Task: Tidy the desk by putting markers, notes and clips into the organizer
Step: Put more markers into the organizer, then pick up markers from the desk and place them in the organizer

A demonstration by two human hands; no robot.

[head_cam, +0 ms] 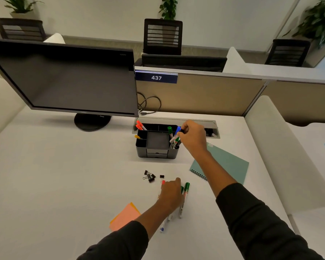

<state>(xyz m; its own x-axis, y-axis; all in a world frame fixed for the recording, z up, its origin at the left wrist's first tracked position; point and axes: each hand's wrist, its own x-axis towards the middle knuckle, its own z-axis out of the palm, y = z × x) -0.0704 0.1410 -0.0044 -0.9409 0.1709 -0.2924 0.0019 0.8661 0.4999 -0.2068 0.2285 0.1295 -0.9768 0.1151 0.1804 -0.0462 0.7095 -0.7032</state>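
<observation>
Right hand [193, 136]: grip closed on a black-capped marker [179, 142] standing in the right compartment of the black plastic organizer [157, 147], beside green and blue markers
Left hand [170, 194]: laid over loose markers on the white table [64, 175]; grip state cannot be told
Green-capped marker [184, 199]: just right of left hand
Black binder clips [149, 176]: near, beyond left hand
Pink and orange sticky notes [124, 215]: beside left forearm
Teal spiral notebook [225, 164]: under right forearm

The left hand [170, 194] covers most of the markers [184, 199] lying on the table, the right hand [193, 136] hides one marker's top, and both sleeves run off the bottom edge.
</observation>
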